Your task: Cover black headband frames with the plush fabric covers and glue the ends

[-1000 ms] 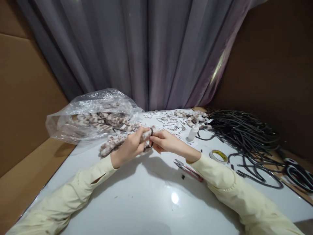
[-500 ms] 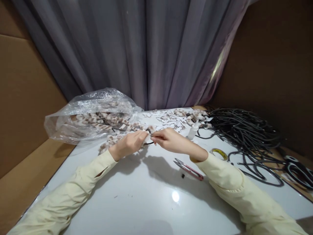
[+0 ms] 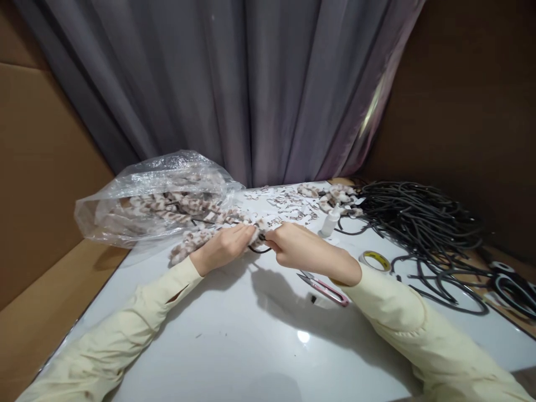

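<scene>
Between my hands is a brown-and-white fluffy strip point(image 3: 258, 228) with a black cord point(image 3: 260, 250) curving out below it. My left hand point(image 3: 226, 245) is closed on the fluffy strip, its fingertips pinched at the near end. My right hand point(image 3: 293, 245) is closed in a pinch at the strip's dark end, and its fingers hide what exactly they grip. More fluffy strip point(image 3: 184, 248) lies beside and behind my left hand. Red-handled thread snips point(image 3: 329, 291) rest on the table below my right wrist.
A clear plastic bag point(image 3: 125, 192) of fluffy strips sits at back left. White scraps point(image 3: 288, 202) litter the far table. At right are a small white bottle point(image 3: 330, 221), a tape roll point(image 3: 376, 261) and a heap of black cords point(image 3: 422, 218). Cardboard walls point(image 3: 46, 167) flank the table.
My right hand has shifted slightly right and turned, with its fingers more curled. My left hand stays nearly in place, and the black cord below shows more.
</scene>
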Tool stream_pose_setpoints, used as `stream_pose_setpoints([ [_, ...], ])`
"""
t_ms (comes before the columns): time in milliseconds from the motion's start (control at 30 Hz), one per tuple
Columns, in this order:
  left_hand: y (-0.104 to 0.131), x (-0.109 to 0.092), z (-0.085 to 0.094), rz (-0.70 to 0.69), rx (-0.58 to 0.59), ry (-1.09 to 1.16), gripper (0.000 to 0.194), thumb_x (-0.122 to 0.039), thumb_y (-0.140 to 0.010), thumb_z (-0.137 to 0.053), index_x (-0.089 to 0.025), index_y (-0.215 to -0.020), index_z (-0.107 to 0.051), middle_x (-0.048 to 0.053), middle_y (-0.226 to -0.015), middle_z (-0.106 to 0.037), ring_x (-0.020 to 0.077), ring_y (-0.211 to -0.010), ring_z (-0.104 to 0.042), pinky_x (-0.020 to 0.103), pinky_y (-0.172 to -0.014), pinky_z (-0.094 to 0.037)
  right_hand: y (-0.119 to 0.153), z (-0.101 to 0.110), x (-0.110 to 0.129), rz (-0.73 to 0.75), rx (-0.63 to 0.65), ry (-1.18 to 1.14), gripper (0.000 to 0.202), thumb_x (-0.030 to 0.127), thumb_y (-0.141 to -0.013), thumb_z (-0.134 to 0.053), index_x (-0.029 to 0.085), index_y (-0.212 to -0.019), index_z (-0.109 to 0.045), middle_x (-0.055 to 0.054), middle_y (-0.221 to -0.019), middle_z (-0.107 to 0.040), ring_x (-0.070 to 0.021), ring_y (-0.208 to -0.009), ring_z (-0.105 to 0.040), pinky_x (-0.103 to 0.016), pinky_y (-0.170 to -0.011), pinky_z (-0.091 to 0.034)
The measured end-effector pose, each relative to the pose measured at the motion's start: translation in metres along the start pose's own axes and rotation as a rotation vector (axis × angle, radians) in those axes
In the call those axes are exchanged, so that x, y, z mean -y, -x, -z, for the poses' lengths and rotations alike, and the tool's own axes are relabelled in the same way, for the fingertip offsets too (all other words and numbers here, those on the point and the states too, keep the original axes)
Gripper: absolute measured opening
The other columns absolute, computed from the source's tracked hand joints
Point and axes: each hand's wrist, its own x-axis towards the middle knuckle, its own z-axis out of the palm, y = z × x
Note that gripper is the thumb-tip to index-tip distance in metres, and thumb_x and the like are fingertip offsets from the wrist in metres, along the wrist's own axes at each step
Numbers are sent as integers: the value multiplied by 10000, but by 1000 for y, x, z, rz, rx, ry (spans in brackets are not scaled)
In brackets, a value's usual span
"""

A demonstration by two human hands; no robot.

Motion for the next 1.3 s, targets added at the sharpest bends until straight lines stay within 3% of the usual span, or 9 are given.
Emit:
stream_pose_setpoints([
  [100, 0, -1, 1, 114, 56, 132, 285, -109, -871, -326, -111, -1126, -455, 102, -862, -636, 184, -793, -626, 284, -695, -511, 5, 0, -3, 44, -35, 108, 193, 6, -638, -440, 137, -724, -552, -22, -603, -533, -93, -506, -391, -243, -481, -186],
  [233, -4, -6, 7, 282, 97, 383, 310, -88, -816, -378, -140, -1102, -488, 95, -945, -654, 176, -828, -639, 255, -702, -496, 6, 2, -8, -24, -146, 210, 215, -40, -701, -418, 117, -706, -565, -55, -646, -555, -107, -533, -454, -258, -508, -212],
  [400, -16, -18, 22, 514, 171, 720, 265, -109, -810, -429, -166, -1057, -505, -4, -690, -633, 120, -563, -599, 211, -604, -456, 1, 5, -13, -43, -197, 166, 208, -6, -757, -433, 119, -748, -599, -63, -712, -562, -114, -561, -477, -268, -530, -228],
  [633, -22, -22, 29, 560, 272, 813, 200, -140, -813, -446, -175, -984, -544, 16, -749, -641, 122, -582, -570, 207, -584, -420, -2, 1, -17, 15, -225, 153, 197, 3, -721, -447, 136, -723, -593, -52, -759, -583, -109, -595, -494, -260, -532, -219],
  [800, -23, -26, 32, 710, 254, 946, 163, -283, -872, -457, -175, -947, -553, 8, -683, -622, 106, -511, -550, 175, -447, -373, -8, -5, -21, 38, -163, -29, 209, 20, -717, -445, 132, -703, -622, -56, -686, -605, -115, -598, -493, -240, -532, -246],
  [933, -23, -28, 34, 673, 190, 919, 152, -225, -850, -493, -181, -990, -533, 6, -714, -632, 125, -612, -593, 190, -562, -436, -14, -6, -25, 166, -65, -348, 246, 9, -708, -435, 114, -690, -657, -16, -576, -585, -83, -526, -443, -207, -559, -309],
  [1033, -23, -28, 34, 709, 151, 908, 251, -204, -837, -510, -199, -1087, -490, -9, -699, -626, 132, -607, -599, 198, -559, -441, -17, -6, -29, 207, -1, -525, 235, 43, -710, -462, 111, -766, -680, 11, -554, -572, -82, -514, -450, -192, -545, -338],
  [1200, -28, -28, 34, 825, 139, 983, 231, -300, -859, -500, -191, -1060, -532, 9, -710, -632, 131, -591, -585, 188, -468, -409, -21, -10, -39, 193, 69, -614, 346, 30, -704, -450, 120, -975, -645, -29, -773, -656, -114, -643, -536, -199, -591, -395],
  [1300, -31, -28, 33, 976, 114, 1047, 217, -364, -857, -498, -182, -962, -551, -16, -628, -602, 103, -477, -521, 178, -388, -345, -20, -10, -43, 46, -68, -471, 561, -54, -634, -405, 112, -1149, -554, -78, -941, -660, -121, -709, -561, -207, -632, -403],
])
